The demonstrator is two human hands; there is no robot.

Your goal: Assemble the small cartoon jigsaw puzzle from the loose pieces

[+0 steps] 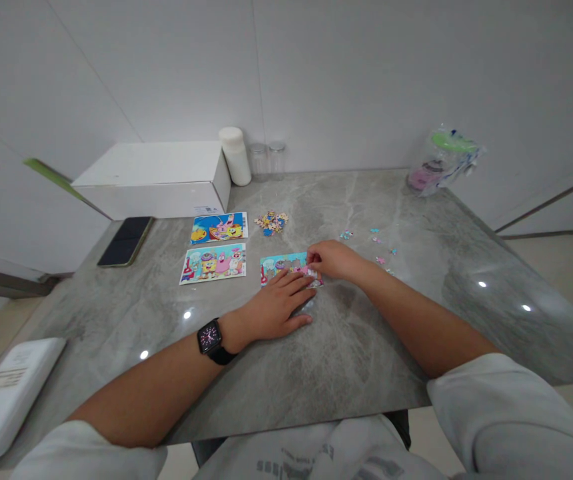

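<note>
Grey marbled stone makes up the table (346, 347), pushed against plain white walls. On it the left hand (276, 307) lies flat, fingers spread, pressing down the near edge of a small cartoon puzzle (286, 265); a black watch (210, 339) sits on that wrist. The right hand (331, 259) is at the puzzle's right edge with its fingertips pinched together, seemingly on a piece, though the piece itself is too small to make out.

By the look of it this puzzle is largely filled in, with its right side unfinished. Two finished pictures (216, 247) lie to the left, one behind the other. Behind the puzzle sits a small heap of loose pieces (271, 222), and a few scattered pieces (379, 248) lie to the right, so some remain to be placed.

Further out are a dark phone (126, 241), a white box (154, 179), a white canister (235, 155), two clear jars (268, 159) and a plastic bag (444, 162) at the far right corner.
</note>
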